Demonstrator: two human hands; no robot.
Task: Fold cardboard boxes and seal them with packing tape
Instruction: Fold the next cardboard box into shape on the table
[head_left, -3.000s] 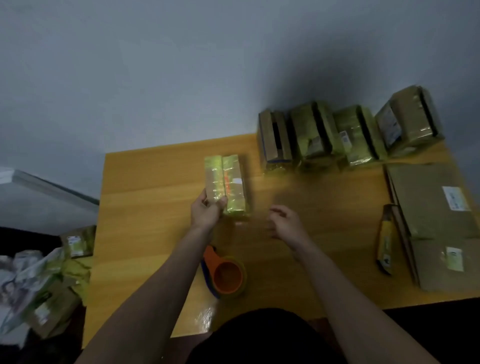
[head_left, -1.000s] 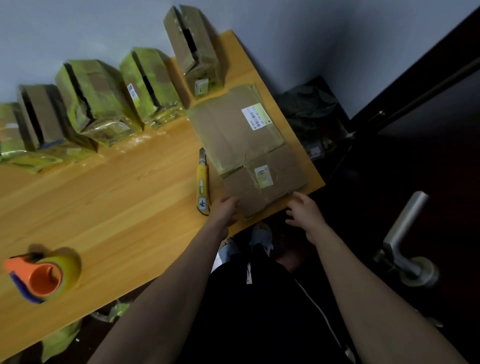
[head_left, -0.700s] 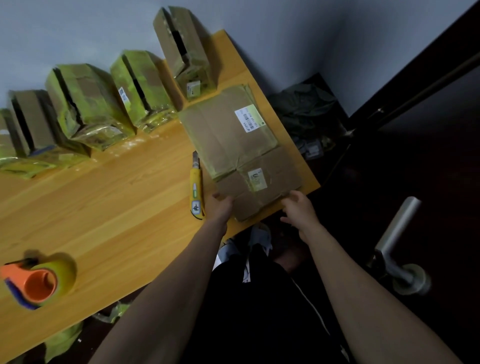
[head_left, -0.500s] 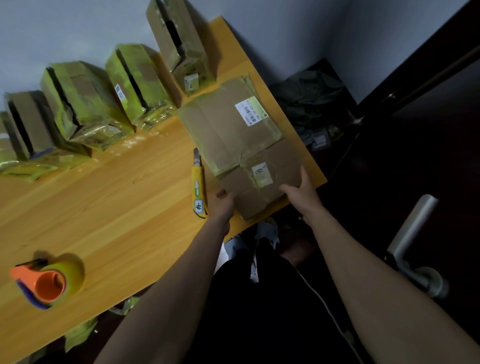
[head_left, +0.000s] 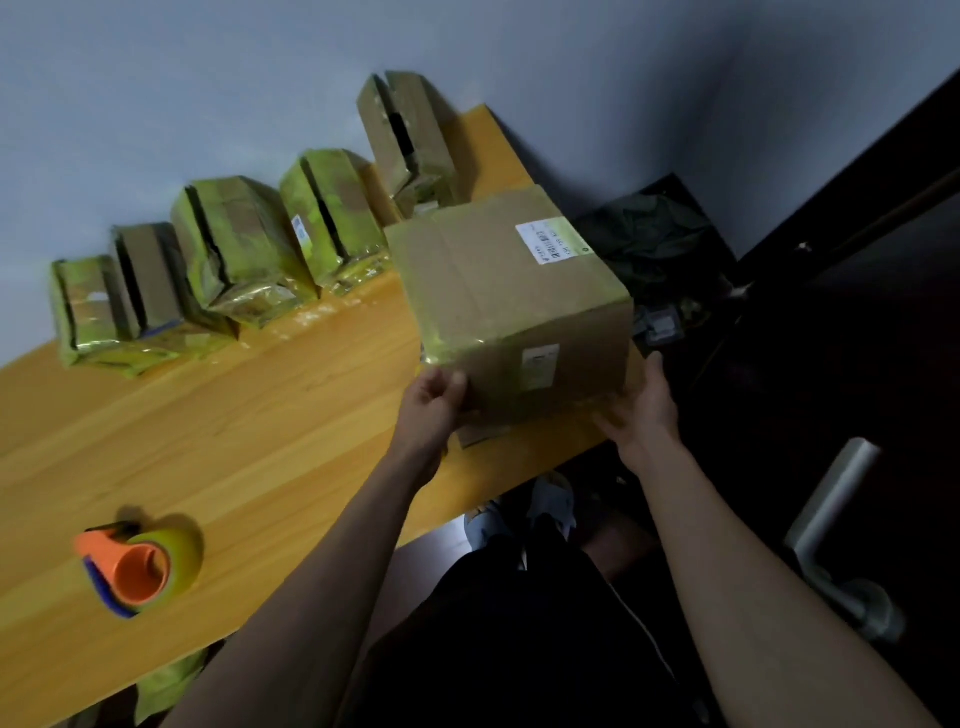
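Note:
A flattened brown cardboard box (head_left: 498, 291) with white labels is lifted off the right end of the wooden table (head_left: 218, 441), its far edge raised. My left hand (head_left: 434, 400) grips its near left corner, thumb on top. My right hand (head_left: 644, 410) holds the near right edge with fingers under it. A tape dispenser (head_left: 137, 566) with an orange core and yellowish tape lies at the near left of the table. More flat cardboard (head_left: 475, 436) shows just under the lifted box.
Several taped boxes (head_left: 249, 249) stand in a row along the wall at the back of the table. A dark door with a metal handle (head_left: 831, 519) is at the right. Dark clutter (head_left: 649, 249) sits on the floor beyond the table's right end.
Both hands moved from the tape area to the stack at the right end, took the top flattened box by its near edge and lifted it. The yellow knife beside the stack is now hidden.

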